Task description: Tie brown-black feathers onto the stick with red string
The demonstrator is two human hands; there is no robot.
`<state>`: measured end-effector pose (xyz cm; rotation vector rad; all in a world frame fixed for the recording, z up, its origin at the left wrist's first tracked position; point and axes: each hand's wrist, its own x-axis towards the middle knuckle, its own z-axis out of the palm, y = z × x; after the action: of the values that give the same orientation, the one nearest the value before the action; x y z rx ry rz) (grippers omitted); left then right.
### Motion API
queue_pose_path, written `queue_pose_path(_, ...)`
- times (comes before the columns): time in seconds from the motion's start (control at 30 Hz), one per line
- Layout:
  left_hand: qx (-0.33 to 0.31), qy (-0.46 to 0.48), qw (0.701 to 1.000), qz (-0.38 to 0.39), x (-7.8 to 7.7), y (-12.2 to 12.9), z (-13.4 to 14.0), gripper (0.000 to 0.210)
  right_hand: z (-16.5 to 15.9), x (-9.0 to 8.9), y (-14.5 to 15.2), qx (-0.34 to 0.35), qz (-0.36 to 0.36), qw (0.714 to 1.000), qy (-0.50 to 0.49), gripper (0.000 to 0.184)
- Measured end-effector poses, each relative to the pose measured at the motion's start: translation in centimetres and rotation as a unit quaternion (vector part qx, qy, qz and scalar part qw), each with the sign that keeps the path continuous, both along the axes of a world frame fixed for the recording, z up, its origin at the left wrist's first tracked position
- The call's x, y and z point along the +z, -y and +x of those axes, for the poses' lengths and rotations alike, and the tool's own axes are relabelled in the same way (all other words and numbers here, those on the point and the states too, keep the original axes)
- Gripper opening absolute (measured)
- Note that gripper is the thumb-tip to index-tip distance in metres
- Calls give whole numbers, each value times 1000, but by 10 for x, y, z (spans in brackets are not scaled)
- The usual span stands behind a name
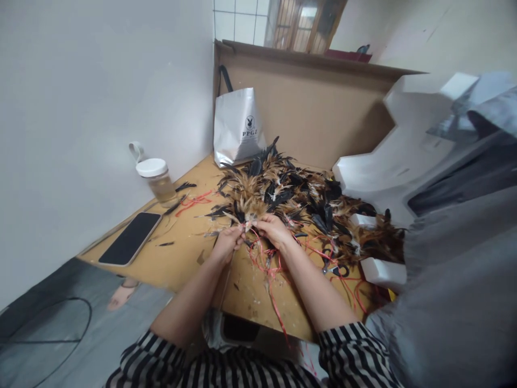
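Note:
My left hand (pixel 229 242) is closed in a pinch at the quill ends of a small tan feather bunch (pixel 251 209), with a bit of red string at its fingertips. From the other side my right hand (pixel 275 230) pinches the same spot, its fingers closed. Exactly which strand each hand grips is too small to make out. Loose red string (pixel 258 258) trails in loops below the hands and over the table's front edge. Just beyond lies a big pile of brown and black feathers (pixel 278 186). To the right of my right forearm rest black-handled scissors (pixel 334 269).
A phone (pixel 131 238) and a white-lidded jar of liquid (pixel 159 183) stand on the left of the tan table (pixel 238 291). Behind are a silver bag (pixel 236 126) and an upright cardboard panel (pixel 315 108). White foam (pixel 363 167) and grey cloth (pixel 464 280) crowd the right.

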<state>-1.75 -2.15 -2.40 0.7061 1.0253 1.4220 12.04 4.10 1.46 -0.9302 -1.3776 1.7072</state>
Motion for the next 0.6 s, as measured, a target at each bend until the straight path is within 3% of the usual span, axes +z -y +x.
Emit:
queue_pose_path(0.23, 16, -21, 1000, -7, -4, -2, 2, 37, -10, -15, 2, -3, -21, 1000, 15, 31)
queue_pose_path(0.47, 44, 20, 999, -26, -2, -2, 3, 41, -13, -23, 2, 11, -3, 999, 47, 31)
queue_pose_path(0.6, 31, -2, 999, -16, -5, -3, 4, 41, -13, -24, 2, 24, 9, 998, 51, 31)
